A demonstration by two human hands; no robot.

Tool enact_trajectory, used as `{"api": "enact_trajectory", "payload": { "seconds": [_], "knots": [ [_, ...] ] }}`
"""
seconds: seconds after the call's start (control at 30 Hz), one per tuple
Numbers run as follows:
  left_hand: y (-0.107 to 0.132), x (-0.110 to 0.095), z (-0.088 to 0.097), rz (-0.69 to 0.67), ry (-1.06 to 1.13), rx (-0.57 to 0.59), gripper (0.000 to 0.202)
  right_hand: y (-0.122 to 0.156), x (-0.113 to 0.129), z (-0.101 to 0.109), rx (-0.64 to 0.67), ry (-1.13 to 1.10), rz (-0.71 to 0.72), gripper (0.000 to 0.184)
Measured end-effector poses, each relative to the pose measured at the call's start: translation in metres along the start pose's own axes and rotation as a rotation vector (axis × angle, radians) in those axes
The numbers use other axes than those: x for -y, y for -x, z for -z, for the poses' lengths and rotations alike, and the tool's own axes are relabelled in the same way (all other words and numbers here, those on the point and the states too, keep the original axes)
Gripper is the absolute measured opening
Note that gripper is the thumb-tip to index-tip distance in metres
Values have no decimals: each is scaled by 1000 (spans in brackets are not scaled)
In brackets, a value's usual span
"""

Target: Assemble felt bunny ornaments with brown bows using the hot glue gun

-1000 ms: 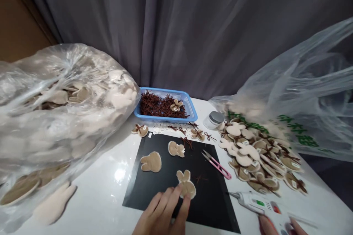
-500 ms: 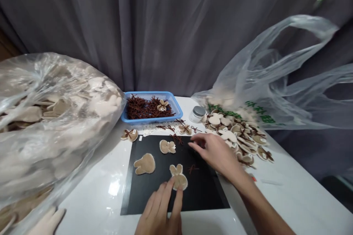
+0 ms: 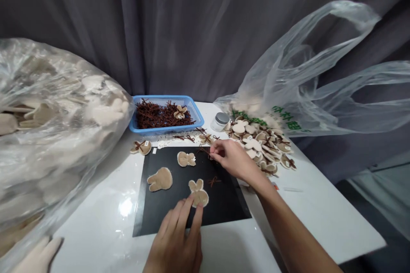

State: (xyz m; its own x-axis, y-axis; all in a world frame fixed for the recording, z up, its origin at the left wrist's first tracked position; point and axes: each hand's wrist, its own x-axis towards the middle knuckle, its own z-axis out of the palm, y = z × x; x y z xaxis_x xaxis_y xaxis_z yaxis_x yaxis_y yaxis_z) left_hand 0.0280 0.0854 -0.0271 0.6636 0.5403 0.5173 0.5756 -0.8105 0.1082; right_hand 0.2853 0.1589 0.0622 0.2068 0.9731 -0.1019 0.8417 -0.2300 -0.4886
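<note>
Bow pick-up, rabbit piece pinned on the mat

Your left hand (image 3: 174, 243) lies flat and open, fingertips (image 3: 196, 210) pressing the rabbit-shaped felt piece (image 3: 198, 193) onto the black mat (image 3: 224, 209) on the table (image 3: 304, 209). Your right hand (image 3: 235, 162) pinches thumb to forefinger on a brown string bow (image 3: 204, 150) at the mat's far edge. This looks like the bow-fetching step; next calls for a fine pinch that holds it clear of the loose bows nearby.
</note>
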Motion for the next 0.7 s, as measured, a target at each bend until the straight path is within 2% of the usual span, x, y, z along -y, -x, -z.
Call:
{"api": "enact_trajectory", "payload": {
  "seconds": [0.17, 0.27, 0.37, 0.47, 0.57, 0.7],
  "knots": [
    [3, 0, -4, 7, 36, -11, 54, 29, -10, 10, -13, -257, 101, 16],
    [0, 4, -1, 2, 59, -10, 54, 46, -17, 11, -65, -343, 72, 23],
    [-6, 7, 9, -78, 88, 46, 55, 60, -20, 8, -143, -477, 33, 24],
    [-13, 5, 17, -38, 141, 79, 55, 74, -18, -3, -173, -659, 0, 22],
    [-16, 0, 23, 40, 209, 50, 53, 86, -14, -20, -221, -824, -38, 23],
    [-24, -4, 35, 127, 310, 28, 45, 99, -10, -38, -270, -920, -67, 13]
  ]
}}
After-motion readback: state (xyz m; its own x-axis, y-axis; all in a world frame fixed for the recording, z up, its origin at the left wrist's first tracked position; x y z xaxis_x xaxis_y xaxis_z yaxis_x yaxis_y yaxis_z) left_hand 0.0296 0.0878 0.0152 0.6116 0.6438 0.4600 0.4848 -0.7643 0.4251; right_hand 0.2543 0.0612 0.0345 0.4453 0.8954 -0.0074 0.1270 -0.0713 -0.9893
